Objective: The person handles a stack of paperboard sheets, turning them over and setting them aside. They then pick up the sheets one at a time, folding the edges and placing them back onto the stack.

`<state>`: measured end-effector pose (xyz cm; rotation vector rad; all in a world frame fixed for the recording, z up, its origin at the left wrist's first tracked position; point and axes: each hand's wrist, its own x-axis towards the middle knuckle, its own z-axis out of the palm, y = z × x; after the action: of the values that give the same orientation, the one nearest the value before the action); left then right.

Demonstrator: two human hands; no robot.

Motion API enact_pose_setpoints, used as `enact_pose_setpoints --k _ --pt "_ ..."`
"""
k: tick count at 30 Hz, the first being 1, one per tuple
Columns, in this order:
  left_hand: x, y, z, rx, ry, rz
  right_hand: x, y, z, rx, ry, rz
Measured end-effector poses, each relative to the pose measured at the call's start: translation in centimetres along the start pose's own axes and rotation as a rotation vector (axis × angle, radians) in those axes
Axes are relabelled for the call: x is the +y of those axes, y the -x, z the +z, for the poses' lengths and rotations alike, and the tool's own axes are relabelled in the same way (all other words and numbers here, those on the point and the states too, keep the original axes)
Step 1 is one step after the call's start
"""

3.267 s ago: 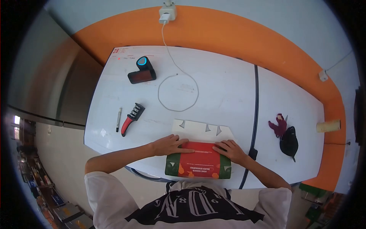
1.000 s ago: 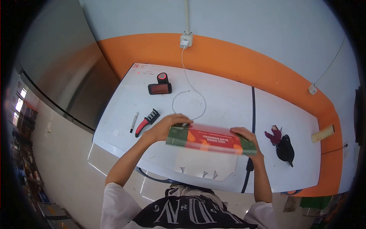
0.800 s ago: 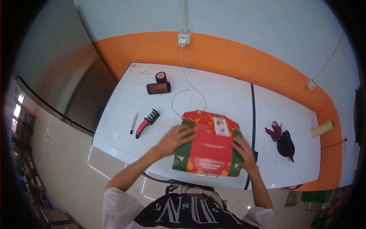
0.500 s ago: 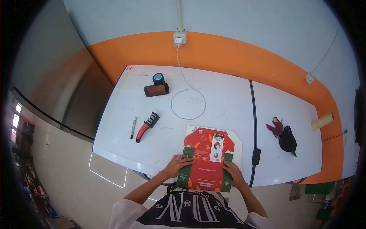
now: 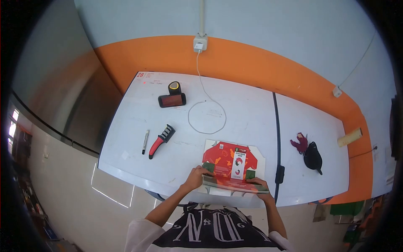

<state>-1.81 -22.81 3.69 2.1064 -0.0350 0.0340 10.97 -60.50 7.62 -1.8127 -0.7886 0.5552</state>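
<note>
A red and green printed cardboard box (image 5: 223,160), unfolded flat, lies at the table's front edge. Its near panel (image 5: 236,185) is bent up along a crease and stands tilted. My left hand (image 5: 194,177) grips the left end of that panel, fingers over the crease. At the right end, my right hand (image 5: 261,187) holds the same panel with its thumb side on the green part. Part of the fingers is hidden behind the cardboard.
On the white table (image 5: 126,126) lie a red-handled knife sharpener (image 5: 161,141), a marker (image 5: 145,142), a phone (image 5: 172,100) by a small black device (image 5: 174,87), and a looped white cable (image 5: 189,117). Rightward are a maroon cloth item (image 5: 299,143) and a black pouch-like item (image 5: 312,158).
The box's near panel has gone from flat to tilted up, with both hands now gripping its ends. The light on the small black device turned from blue to yellow.
</note>
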Motion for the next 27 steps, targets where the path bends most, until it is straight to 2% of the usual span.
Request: enact_pose_setpoints --k 2,4,7,8,10,11,13,14,16,17,19,20,22,23,25,27 --pt "-0.4 0.5 1.4 0.034 0.081 -0.057 1.2 0.2 0.0 0.023 -0.093 0.079" --pt "-0.3 1.1 2.8 0.222 0.025 -0.083 0.7 -0.3 -0.3 0.028 0.033 0.173" --pt "-0.4 1.0 3.1 0.247 0.082 -0.113 0.0 -0.5 -0.5 0.032 0.115 0.294" --pt "-0.5 1.2 2.8 0.250 0.081 -0.115 0.2 -0.4 -0.4 0.028 0.115 0.293" --pt "0.1 1.6 0.9 0.059 0.071 -0.001 0.9 -0.3 -0.2 0.023 0.076 0.158" --pt "1.0 2.0 -0.1 0.062 0.069 0.000 1.2 -0.1 -0.1 0.023 0.076 0.155" --pt "7.3 3.1 -3.9 -0.021 -0.141 0.001 1.7 0.3 0.1 0.026 -0.035 0.077" --pt "10.1 3.3 -5.4 -0.019 -0.142 0.009 1.6 0.3 0.1 0.031 -0.030 0.073" --pt "14.8 3.7 -8.0 -0.097 -0.036 0.168 1.1 0.3 0.3 0.048 -0.029 0.082" --pt "16.9 3.9 -8.0 -0.108 -0.036 0.165 1.8 0.4 0.2 0.037 -0.022 0.074" --pt "20.5 3.0 -6.3 -0.207 -0.375 0.342 1.5 0.5 0.2 0.036 -0.006 0.076" --pt "20.5 2.7 -4.8 -0.212 -0.376 0.341 1.1 0.4 0.1 0.031 0.018 0.069" --pt "18.6 2.7 -1.2 -0.333 -0.707 0.184 0.7 0.4 0.1 0.040 0.009 0.070" --pt "16.8 2.4 -0.1 -0.333 -0.708 0.185 0.7 0.3 0.1 0.048 0.004 0.072" --pt "14.2 1.6 1.1 -0.255 -0.773 0.350 1.1 0.9 0.4 0.074 0.016 0.076" --pt "13.4 1.6 0.8 -0.273 -0.716 0.383 1.0 2.0 1.2 0.106 0.025 0.095"
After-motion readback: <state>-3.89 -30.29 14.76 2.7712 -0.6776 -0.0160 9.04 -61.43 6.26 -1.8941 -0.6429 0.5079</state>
